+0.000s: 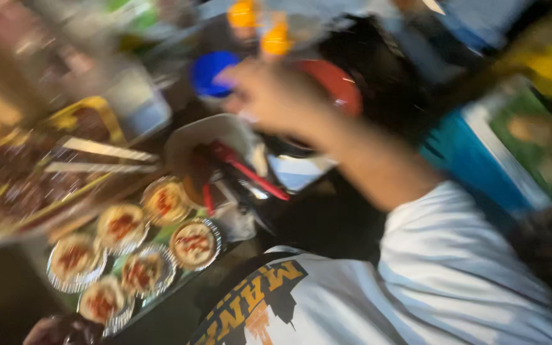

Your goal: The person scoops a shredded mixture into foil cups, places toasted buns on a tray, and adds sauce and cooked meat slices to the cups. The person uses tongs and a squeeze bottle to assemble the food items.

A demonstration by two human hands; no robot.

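Right hand (269,96) extended forward, at round blue plastic lid (212,71); grip blurred, finger spread not determinable. Left hand (65,329) low at frame edge, well below lid; state not determinable. Lid just left of hand, behind small round foil cups of red-topped food (193,243). Judged light, stiff, smooth, possibly slippery; best taken by rim. Round, so no long axis; face apparently upward. Orange caps (276,39) above lid; yellow-rimmed tray (107,108) lower left of lid.
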